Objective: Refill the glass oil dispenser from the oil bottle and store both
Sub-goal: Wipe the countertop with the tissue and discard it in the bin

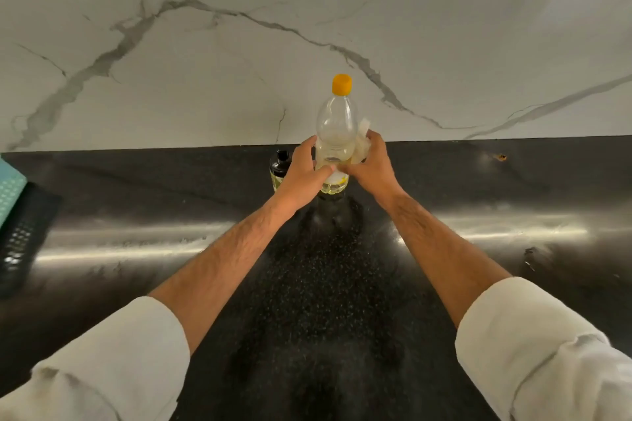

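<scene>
Presently, the oil bottle point(337, 133) stands upright on the dark speckled surface point(342, 284), close to the marble back wall point(239, 44), with its orange cap point(341, 84) seated on the neck. Its upper body looks clear and empty; a small amount of yellow oil shows only near the base.

Left hand point(302, 169): curled round the lower body of the oil bottle from the left, thumb laid across the front. Right hand point(371, 164): wrapped round the same bottle from the right, pinching a crumpled white tissue or cloth point(363, 138) against the bottle's side; whether it is paper or fabric cannot be determined.

The glass oil dispenser point(279, 169) stands just beside the bottle on its left, partly hidden behind the left hand. Its black top point(281, 161) is fitted, and yellow oil is visible in the part of the body that shows; the fill level cannot be read.

Assessment: with both containers capped, the bottle nearly drained and oil showing in the dispenser, the refill appears to be done. The tissue against the bottle suggests a wipe-down of its outside is in hand. Outstanding: storing both items, as each is on the surface and no cupboard or shelf is in view.

Other items: a dark perforated mat point(20, 236) with a teal object point(10, 188) on it lies at the far left edge, well apart from the work
</scene>
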